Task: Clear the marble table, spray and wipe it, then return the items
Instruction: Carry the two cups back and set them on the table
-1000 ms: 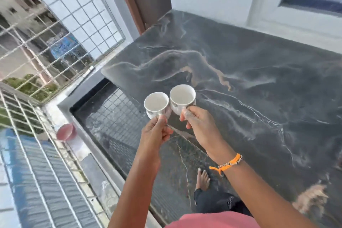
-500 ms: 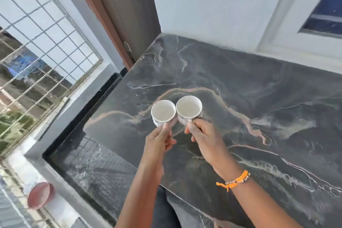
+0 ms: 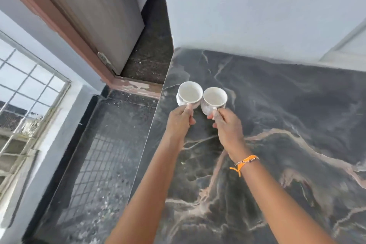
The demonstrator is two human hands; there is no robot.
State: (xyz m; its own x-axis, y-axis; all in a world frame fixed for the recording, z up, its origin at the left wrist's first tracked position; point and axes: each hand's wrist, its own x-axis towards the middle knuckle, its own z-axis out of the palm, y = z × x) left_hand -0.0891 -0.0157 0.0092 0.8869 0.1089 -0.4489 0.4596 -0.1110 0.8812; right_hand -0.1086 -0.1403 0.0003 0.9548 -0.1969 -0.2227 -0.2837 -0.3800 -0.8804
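Two white cups over the marble table [image 3: 297, 105], one per hand, likely being returned to its far-left corner. The left hand [image 3: 179, 120] pinches the left cup [image 3: 189, 94] by its handle; the right hand [image 3: 227, 123] pinches the right cup [image 3: 213, 100] likewise. Each cup sits at twelve o'clock of its hand, rims just beside each other.

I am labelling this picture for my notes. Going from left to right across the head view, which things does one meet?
White metal window grille → brown wooden door frame → left hand gripping a white ceramic cup → right hand gripping a second white ceramic cup → orange braided wristband.
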